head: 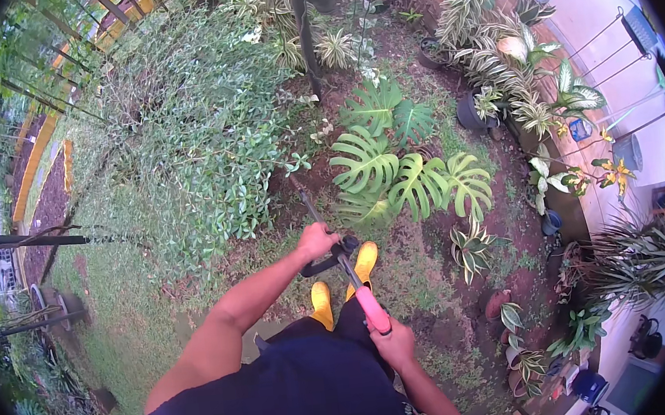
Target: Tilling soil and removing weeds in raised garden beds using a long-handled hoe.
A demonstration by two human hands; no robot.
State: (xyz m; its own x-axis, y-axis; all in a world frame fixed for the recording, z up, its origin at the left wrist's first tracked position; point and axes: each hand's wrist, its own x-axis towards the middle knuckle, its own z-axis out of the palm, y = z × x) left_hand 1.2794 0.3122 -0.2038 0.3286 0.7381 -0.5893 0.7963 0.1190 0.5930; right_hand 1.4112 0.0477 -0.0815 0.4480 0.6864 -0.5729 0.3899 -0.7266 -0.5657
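A pole-type garden tool, apparently a string trimmer (372,310), slants forward from my body with a pink-red rear housing and a dark shaft. My left hand (316,240) grips it at the black loop handle (321,266) partway along the shaft. At the rear end, my right hand (395,342) is closed around the grip below the housing. The far end of the shaft reaches the soil beside a leafy green shrub (234,181); its cutting head cannot be made out. Just right of the shaft spreads a monstera plant (420,181) with large split leaves.
My yellow boots (321,304) stand on patchy grass. A dark post (306,42) rises beyond the shrub. Potted plants, including one in a black pot (473,111), line the tiled ledge at right. A dark pole (41,238) juts in from the left, near yellow-edged beds (34,167).
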